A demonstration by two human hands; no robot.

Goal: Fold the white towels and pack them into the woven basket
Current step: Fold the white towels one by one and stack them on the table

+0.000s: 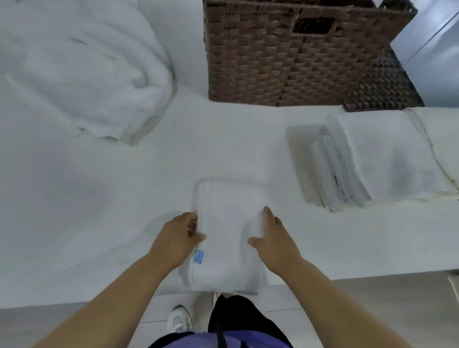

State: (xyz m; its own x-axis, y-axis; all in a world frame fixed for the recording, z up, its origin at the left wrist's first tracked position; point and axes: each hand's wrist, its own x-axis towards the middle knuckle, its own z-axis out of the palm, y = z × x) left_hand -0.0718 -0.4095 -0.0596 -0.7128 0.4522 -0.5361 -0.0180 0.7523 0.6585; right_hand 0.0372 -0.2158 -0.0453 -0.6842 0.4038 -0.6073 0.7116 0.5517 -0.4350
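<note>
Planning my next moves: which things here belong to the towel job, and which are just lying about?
Job: folded towel, with left hand and right hand on it; folded stack; unfolded heap; woven basket.
Lying about: darker woven piece; grey cabinet.

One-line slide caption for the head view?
Left hand pinches, right hand presses folded towel; stack right, pile left, basket behind.

the woven basket [285,55] is cut off by the top edge, so its inside is unseen. a darker basket [384,84] behind it is mostly hidden. the heap of loose towels [76,62] runs off the left edge. the blue tag [198,256] on the folded towel [230,228] is too small to read. the left grip [178,235] tucks its fingertips out of sight at that towel's edge.
</note>
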